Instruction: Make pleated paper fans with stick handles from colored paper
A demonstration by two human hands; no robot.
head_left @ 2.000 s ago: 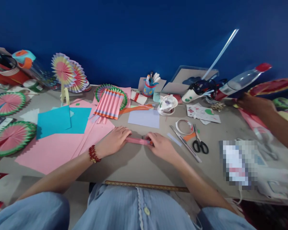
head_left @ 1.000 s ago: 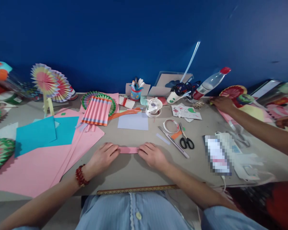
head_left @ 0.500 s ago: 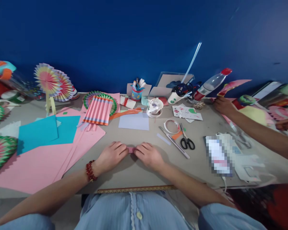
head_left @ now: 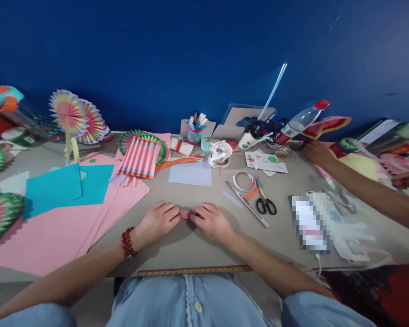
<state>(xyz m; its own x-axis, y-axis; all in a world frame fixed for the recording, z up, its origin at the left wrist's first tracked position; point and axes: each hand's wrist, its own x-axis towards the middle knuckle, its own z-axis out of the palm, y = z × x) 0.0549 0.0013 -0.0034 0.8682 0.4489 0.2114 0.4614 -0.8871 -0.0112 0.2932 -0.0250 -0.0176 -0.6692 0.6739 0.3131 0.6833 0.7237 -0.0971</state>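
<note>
One pink paper strip (head_left: 185,215) sits nearer the front edge of the counter (head_left: 191,252) than the back edge, its ends gripped by the fingers of the left hand (head_left: 157,224) and the right hand (head_left: 212,223). Toward the back edge rests a pleated pink sheet (head_left: 140,157); black-handled scissors (head_left: 263,197) lie right of the right hand.

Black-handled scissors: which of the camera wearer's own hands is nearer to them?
Right. The right hand is to the left of the scissors, at one side of the pink strip; the left hand is farther left, at its other side.
</note>
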